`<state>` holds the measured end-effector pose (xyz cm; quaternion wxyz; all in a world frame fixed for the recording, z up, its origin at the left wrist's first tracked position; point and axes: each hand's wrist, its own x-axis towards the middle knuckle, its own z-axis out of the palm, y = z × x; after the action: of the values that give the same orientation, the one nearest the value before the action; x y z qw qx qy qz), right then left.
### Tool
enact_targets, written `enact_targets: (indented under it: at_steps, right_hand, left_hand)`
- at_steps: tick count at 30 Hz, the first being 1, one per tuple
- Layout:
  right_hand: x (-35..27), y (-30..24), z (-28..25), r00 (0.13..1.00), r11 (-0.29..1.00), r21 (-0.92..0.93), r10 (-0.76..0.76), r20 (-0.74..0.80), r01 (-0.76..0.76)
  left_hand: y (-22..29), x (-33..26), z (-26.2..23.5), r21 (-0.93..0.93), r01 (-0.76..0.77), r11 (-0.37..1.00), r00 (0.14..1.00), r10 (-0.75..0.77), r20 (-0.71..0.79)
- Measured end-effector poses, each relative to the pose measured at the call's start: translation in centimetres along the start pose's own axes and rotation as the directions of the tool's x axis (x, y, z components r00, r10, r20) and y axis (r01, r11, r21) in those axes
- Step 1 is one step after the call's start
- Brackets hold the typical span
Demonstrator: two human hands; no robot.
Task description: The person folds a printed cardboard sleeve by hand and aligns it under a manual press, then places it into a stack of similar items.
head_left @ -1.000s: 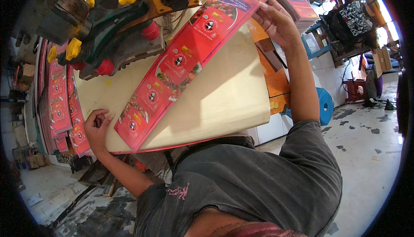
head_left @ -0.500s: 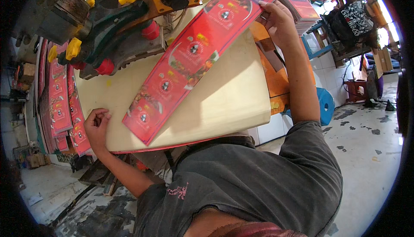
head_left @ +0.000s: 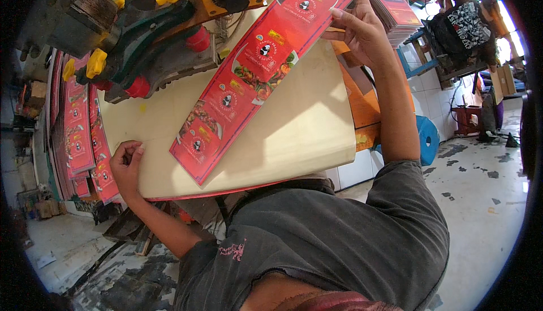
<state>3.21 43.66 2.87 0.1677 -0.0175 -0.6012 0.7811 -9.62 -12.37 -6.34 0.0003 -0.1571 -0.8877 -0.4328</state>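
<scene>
- The right hand (head_left: 362,31) is pinching the far end of a long red printed strip (head_left: 257,73), fingers curled round its edge up at the far right, so it's closed on the strip.
- The strip is lying diagonally across the cream surface (head_left: 305,124), near end pointing to the near left, far end up by the right hand. The near end looks like it's resting on the surface, though I can't say if it's lying fully flat.
- The left hand (head_left: 125,166) is sitting at the near left edge of the surface, fingers loosely curled, not gripping anything I can make out. It's well apart from the strip's near end.
- Just left of that hand a stack of the same red strips (head_left: 79,130) is standing beside the surface. Another pile of red sheets (head_left: 396,2) is sitting far right, just behind the right hand.
- At the far left the machine (head_left: 153,39), green body with yellow knobs and a yellow box with a black dial, is overhanging the surface.
- My read: one strip is being carried between a pile and the machine. Next move probably calls for lining its long edge up square and steadying the near end with the left hand, since a sheet that long will flop or skew if guided from one end only.
</scene>
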Motion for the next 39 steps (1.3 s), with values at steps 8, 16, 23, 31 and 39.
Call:
enact_targets:
  at_steps: [8,16,23,31,39]
  right_hand:
    - [0.5,1.0,-3.4,0.971,0.965,-0.128,-0.234,-0.039,0.227]
    - [0.8,1.0,-5.4,0.918,0.927,0.008,-0.37,-0.144,0.375]
    - [0.8,0.7,-5.5,0.886,0.894,0.1,-0.409,-0.22,0.437]
    - [0.7,0.7,-6.0,0.867,0.882,0.098,-0.423,-0.263,0.46]
    - [0.7,0.7,-5.6,0.864,0.892,0.098,-0.392,-0.318,0.441]
  left_hand:
    - [0.3,0.2,0.1,-0.005,-0.008,1.0,1.0,0.008,0.007]
    - [0.2,0.2,0.1,0.004,0.009,1.0,1.0,-0.009,-0.001]
    - [-0.1,0.2,0.0,0.013,0.006,1.0,1.0,-0.006,0.005]
    - [0.2,0.1,0.0,-0.014,0.013,1.0,1.0,-0.013,0.006]
    - [0.3,0.0,0.1,-0.019,0.051,0.999,0.999,-0.051,-0.006]
